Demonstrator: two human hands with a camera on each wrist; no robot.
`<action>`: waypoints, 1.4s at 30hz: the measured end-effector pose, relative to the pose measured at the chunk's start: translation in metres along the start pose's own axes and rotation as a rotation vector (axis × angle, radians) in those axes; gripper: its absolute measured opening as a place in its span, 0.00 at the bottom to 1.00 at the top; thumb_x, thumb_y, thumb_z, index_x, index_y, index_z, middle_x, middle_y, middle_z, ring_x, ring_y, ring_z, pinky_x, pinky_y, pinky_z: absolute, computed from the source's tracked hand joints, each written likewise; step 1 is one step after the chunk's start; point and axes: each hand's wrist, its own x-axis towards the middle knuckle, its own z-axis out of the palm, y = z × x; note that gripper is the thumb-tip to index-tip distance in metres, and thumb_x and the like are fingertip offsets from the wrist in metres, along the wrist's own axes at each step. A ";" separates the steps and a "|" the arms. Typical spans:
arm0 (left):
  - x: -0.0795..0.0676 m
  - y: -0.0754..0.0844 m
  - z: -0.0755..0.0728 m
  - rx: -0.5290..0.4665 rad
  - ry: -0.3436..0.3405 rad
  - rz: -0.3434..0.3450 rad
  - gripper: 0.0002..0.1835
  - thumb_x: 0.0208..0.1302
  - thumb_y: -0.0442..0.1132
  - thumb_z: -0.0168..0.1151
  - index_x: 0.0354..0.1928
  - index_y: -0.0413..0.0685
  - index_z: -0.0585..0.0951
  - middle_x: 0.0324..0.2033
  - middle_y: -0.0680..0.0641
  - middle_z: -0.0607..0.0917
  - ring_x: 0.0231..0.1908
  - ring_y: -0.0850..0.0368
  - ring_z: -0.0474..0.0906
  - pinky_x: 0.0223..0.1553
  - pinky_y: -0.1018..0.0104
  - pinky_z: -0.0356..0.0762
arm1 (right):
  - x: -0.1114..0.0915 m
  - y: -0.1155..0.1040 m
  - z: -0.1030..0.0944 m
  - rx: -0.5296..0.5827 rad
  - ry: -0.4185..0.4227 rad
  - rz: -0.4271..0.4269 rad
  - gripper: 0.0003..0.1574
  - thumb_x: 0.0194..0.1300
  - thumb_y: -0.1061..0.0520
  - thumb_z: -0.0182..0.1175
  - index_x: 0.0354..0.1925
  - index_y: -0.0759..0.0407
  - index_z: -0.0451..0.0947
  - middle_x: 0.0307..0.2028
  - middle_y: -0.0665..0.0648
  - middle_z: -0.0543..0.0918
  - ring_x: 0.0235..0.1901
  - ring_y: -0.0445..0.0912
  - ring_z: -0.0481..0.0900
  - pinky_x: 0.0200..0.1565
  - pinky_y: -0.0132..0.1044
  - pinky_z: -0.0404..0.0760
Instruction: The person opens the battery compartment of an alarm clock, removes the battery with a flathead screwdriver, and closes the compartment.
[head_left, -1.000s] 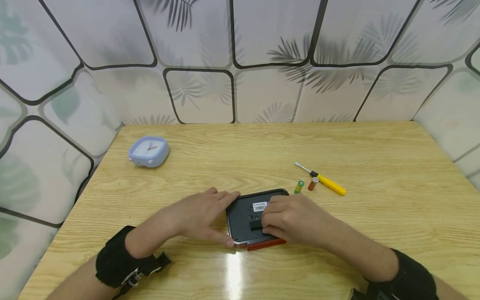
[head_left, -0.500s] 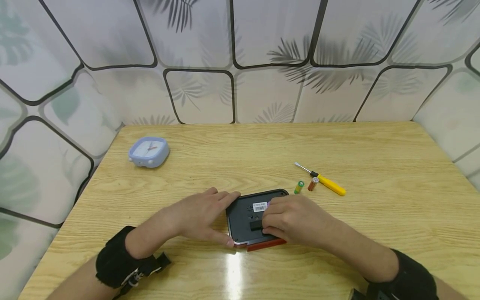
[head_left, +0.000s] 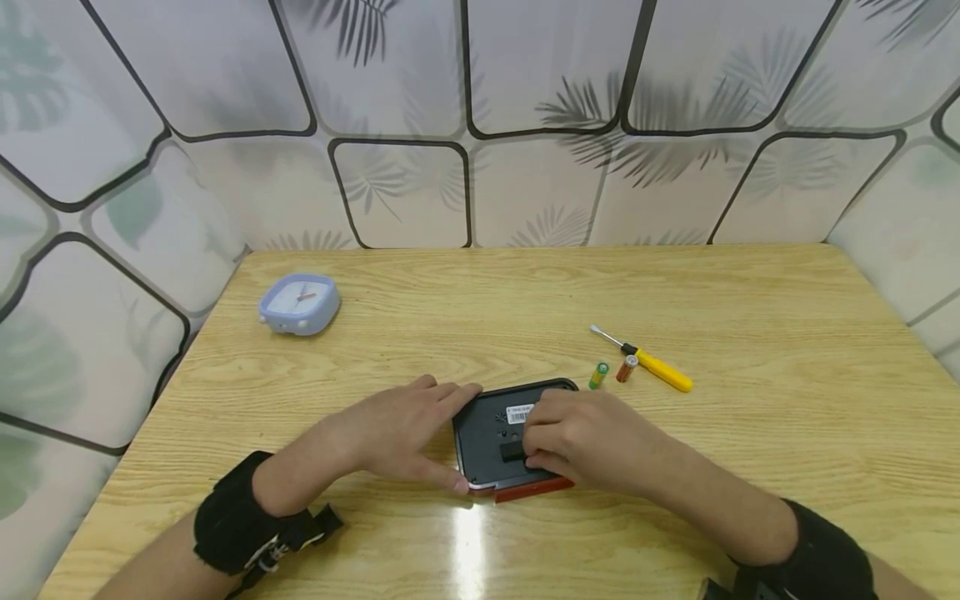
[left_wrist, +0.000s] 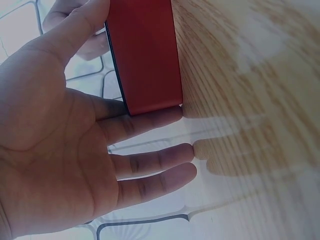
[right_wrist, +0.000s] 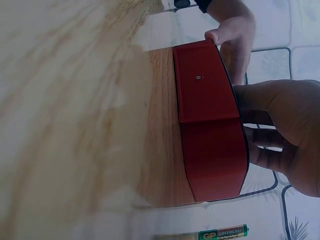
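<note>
A box-shaped device with a red body [right_wrist: 215,155] and a black back [head_left: 480,433] lies back up on the table. A white barcode label [head_left: 518,413] and a dark rectangular part [head_left: 512,451] show on that back. My left hand [head_left: 405,425] spans the device's left end, thumb at the near corner and index finger at the far one; its other fingers stretch out straight in the left wrist view. Over the right half of the back, my right hand [head_left: 577,437] has its fingers curled down; its fingertips are hidden, so I cannot tell what they pinch.
Behind the right hand lie a green-and-yellow battery [head_left: 598,375] and a brown battery [head_left: 627,368]. A screwdriver with a yellow handle [head_left: 663,369] rests beside them. At the table's back left is a light blue alarm clock [head_left: 300,304]. Patterned panels [head_left: 525,192] enclose the table.
Both hands and the device keep almost the same place. A small purple patch seen beside the right fingertips earlier is no longer visible.
</note>
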 end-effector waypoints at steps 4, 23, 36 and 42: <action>0.000 0.000 0.001 -0.002 -0.004 -0.002 0.60 0.51 0.74 0.66 0.78 0.48 0.57 0.68 0.47 0.72 0.59 0.50 0.71 0.58 0.54 0.75 | 0.000 0.000 0.001 0.032 -0.018 0.025 0.07 0.56 0.50 0.75 0.29 0.45 0.85 0.35 0.43 0.85 0.40 0.38 0.79 0.46 0.32 0.83; 0.001 -0.001 0.001 -0.011 -0.006 0.005 0.60 0.51 0.74 0.65 0.78 0.48 0.56 0.69 0.47 0.71 0.61 0.49 0.69 0.59 0.53 0.74 | 0.000 0.001 0.000 0.048 -0.059 0.042 0.04 0.59 0.49 0.73 0.31 0.46 0.88 0.37 0.44 0.83 0.41 0.38 0.78 0.48 0.32 0.83; 0.001 0.014 0.010 0.079 0.060 -0.008 0.73 0.38 0.83 0.64 0.77 0.40 0.54 0.67 0.43 0.70 0.55 0.47 0.70 0.53 0.55 0.80 | -0.006 0.002 -0.014 0.159 -0.198 0.062 0.08 0.64 0.49 0.68 0.41 0.47 0.89 0.44 0.46 0.79 0.44 0.39 0.74 0.49 0.34 0.81; 0.000 0.022 0.015 0.128 0.106 -0.048 0.73 0.37 0.83 0.64 0.76 0.36 0.56 0.64 0.41 0.73 0.51 0.47 0.71 0.45 0.57 0.82 | -0.005 0.002 -0.015 0.191 -0.251 0.121 0.13 0.62 0.42 0.70 0.42 0.44 0.89 0.43 0.43 0.75 0.44 0.38 0.72 0.49 0.34 0.79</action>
